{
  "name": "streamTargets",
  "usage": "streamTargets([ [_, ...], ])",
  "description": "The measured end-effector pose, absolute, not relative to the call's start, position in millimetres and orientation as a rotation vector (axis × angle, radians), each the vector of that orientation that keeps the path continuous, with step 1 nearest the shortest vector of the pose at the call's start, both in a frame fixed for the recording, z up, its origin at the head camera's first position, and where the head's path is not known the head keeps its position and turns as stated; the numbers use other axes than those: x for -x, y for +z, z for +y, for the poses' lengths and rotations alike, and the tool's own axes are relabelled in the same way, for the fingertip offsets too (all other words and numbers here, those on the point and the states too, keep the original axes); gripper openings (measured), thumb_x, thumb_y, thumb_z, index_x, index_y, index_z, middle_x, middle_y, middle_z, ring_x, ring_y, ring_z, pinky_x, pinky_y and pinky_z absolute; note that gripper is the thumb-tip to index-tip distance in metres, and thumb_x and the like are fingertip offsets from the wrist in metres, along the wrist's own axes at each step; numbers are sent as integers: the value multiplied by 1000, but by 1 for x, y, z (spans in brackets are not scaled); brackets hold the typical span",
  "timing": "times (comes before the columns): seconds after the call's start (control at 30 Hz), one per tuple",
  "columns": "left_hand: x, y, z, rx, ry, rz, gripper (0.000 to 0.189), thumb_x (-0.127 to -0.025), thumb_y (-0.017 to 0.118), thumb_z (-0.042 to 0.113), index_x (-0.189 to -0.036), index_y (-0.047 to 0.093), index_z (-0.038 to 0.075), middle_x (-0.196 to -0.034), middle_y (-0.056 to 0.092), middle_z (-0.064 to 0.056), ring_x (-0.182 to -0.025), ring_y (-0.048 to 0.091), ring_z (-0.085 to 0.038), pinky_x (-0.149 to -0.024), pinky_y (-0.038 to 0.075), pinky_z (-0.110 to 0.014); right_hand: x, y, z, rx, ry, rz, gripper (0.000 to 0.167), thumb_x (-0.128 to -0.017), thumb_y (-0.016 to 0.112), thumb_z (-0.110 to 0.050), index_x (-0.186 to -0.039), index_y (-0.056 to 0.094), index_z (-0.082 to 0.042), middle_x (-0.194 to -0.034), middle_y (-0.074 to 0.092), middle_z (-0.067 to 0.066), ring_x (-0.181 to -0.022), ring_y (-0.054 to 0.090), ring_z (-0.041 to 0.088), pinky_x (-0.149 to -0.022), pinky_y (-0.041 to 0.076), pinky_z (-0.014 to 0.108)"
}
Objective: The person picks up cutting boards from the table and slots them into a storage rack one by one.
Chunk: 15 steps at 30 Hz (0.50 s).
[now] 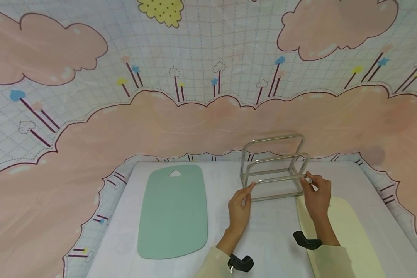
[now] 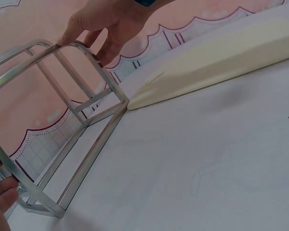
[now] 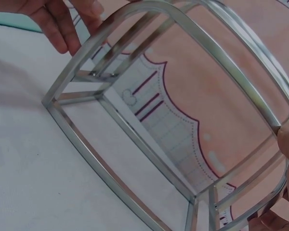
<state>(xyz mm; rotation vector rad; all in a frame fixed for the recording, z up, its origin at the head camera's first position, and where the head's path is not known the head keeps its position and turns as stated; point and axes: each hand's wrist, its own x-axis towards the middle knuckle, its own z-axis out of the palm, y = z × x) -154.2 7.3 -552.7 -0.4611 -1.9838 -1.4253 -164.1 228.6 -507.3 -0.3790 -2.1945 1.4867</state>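
Note:
A silver metal rack with three rounded hoops (image 1: 278, 179) stands on the white table, right of centre. My left hand (image 1: 239, 210) grips the left end of its front hoop, thumb below the fingers. At the hoop's right end, my right hand (image 1: 317, 195) pinches the top corner. The left wrist view shows the right hand (image 2: 111, 21) over the hoop's bend, with the left hand (image 2: 2, 197) partly cut off. In the right wrist view, fingers of the left hand (image 3: 62, 19) rest at the far side of the frame, and the right thumb presses the near bar.
A green cutting board (image 1: 173, 216) with a triangular hole lies flat on the left. The cream cutting board (image 1: 347, 239) lies at right, under the right forearm, its far corner close to the rack's base. Patterned cloth (image 1: 208, 127) hangs behind the white table (image 1: 264, 239).

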Motion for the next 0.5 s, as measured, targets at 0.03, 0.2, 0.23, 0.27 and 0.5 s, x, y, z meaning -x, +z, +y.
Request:
streamTargets([
  [0.03, 154, -553, 6, 463, -1419, -1986, 43, -82, 63, -16, -120, 67, 4, -105, 68, -9, -97, 65, -22, -82, 52, -27, 164, -507, 228, 377, 1490, -2192, 34, -95, 62, -20, -122, 61, 1, -107, 39, 4, -108, 45, 25, -98, 44, 34],
  [0.2, 151, -550, 3, 444, -1383, -2002, 43, -82, 63, -16, -119, 67, 5, -104, 69, -10, -95, 66, -21, -81, 53, -26, 163, -509, 225, 368, 1503, -2189, 33, -95, 62, -19, -122, 62, 0, -105, 38, -4, -107, 45, 26, -97, 44, 30],
  [0.23, 150, -550, 2, 432, -1377, -2006, 43, -82, 64, -16, -119, 68, 5, -103, 69, -9, -95, 66, -21, -81, 53, -26, 163, -509, 225, 369, 1507, -2188, 33, -94, 62, -19, -121, 62, 0, -105, 38, -3, -107, 44, 26, -97, 44, 28],
  [0.27, 149, -550, 2, 422, -1371, -2007, 43, -82, 64, -16, -118, 68, 6, -103, 69, -9, -94, 66, -21, -80, 53, -26, 163, -510, 224, 368, 1512, -2189, 33, -94, 62, -19, -122, 62, 0, -105, 38, -3, -107, 44, 25, -96, 44, 27],
  [0.5, 146, -549, -4, 400, -1380, -2008, 38, -85, 62, -13, -118, 69, 6, -103, 69, -9, -94, 65, -21, -81, 52, -25, 162, -512, 220, 339, 1520, -2182, 32, -94, 63, -18, -120, 63, 0, -106, 39, -1, -106, 45, 25, -97, 44, 31],
])
